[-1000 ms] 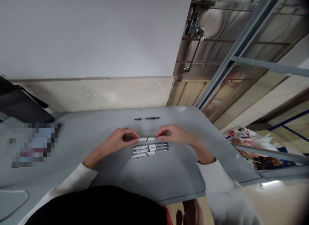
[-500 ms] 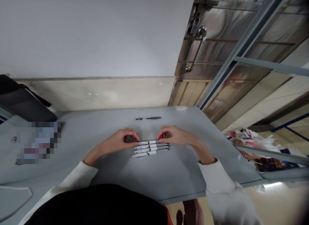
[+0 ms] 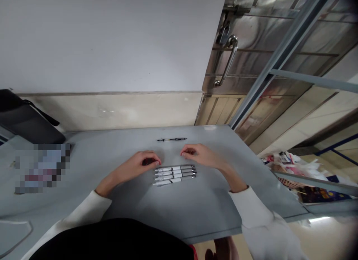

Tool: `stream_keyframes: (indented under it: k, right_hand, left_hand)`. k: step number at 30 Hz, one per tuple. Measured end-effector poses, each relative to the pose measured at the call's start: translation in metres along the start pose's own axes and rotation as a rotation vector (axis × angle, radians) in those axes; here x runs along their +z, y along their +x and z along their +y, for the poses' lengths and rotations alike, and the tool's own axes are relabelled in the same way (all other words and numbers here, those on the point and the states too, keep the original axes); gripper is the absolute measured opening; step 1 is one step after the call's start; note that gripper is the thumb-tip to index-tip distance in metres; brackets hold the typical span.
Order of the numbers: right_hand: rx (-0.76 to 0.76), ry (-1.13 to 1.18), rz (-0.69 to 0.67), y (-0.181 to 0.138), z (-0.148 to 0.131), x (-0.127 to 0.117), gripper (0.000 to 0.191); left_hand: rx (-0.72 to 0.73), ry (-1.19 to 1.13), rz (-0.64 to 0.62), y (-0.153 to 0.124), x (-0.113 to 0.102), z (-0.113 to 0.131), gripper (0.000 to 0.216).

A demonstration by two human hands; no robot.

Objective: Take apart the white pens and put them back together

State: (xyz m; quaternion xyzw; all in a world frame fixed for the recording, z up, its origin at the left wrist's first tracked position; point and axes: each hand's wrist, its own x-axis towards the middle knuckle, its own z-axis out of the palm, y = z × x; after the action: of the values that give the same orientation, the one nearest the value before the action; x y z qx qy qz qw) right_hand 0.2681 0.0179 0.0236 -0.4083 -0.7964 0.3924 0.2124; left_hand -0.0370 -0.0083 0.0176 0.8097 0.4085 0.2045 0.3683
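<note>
Several white-and-clear pens [image 3: 173, 173] lie side by side on the grey table, their dark clip ends to the right. The front one sits slightly apart and tilted. My left hand [image 3: 142, 161] is loosely curled by the left end of the back pen, thumb and forefinger close together with nothing visible in them. Just above the pens' right half hovers my right hand [image 3: 200, 154], fingers bent and holding nothing. Beyond both hands, a single dark pen [image 3: 172, 139] lies crosswise near the wall.
On the left of the grey table [image 3: 212, 208] are a black case [image 3: 30, 118] with a strap and a blurred-out flat item [image 3: 46, 168]. A wall closes off the back. To the right stand a metal frame post [image 3: 268, 81] and a pile of bags [image 3: 299, 165].
My right hand has lifted off the back pen and moved slightly away from the row. My left hand stays near the pens' left end. The view has tilted a little.
</note>
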Motion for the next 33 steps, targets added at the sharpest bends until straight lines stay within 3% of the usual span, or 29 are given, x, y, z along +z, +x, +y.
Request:
stream_keyframes:
  k: [4, 7, 15, 22, 27, 33]
  right_hand:
    - [-0.009, -0.248, 0.211, 0.018, 0.004, -0.012, 0.017]
    - [-0.052, -0.447, 0.295, 0.034, 0.014, -0.021, 0.013]
    - [-0.143, -0.621, 0.199, 0.062, 0.032, -0.014, 0.006]
    - [-0.063, -0.665, 0.245, 0.066, 0.023, 0.002, 0.006]
    - [-0.086, -0.512, 0.349, 0.045, 0.014, 0.006, 0.011]
    - [-0.147, -0.377, 0.347, 0.030, 0.002, 0.009, 0.011]
  left_hand:
    - [-0.015, -0.002, 0.060, 0.001, 0.000, -0.006, 0.024]
    - [-0.015, 0.009, 0.122, 0.002, -0.001, -0.011, 0.024]
    - [-0.011, 0.101, 0.192, 0.003, 0.000, -0.014, 0.024]
    - [0.114, 0.294, 0.277, 0.006, -0.001, -0.018, 0.023]
    - [0.193, 0.403, 0.335, 0.004, -0.002, -0.018, 0.021]
    - [0.206, 0.509, 0.569, 0.011, 0.001, -0.012, 0.028]
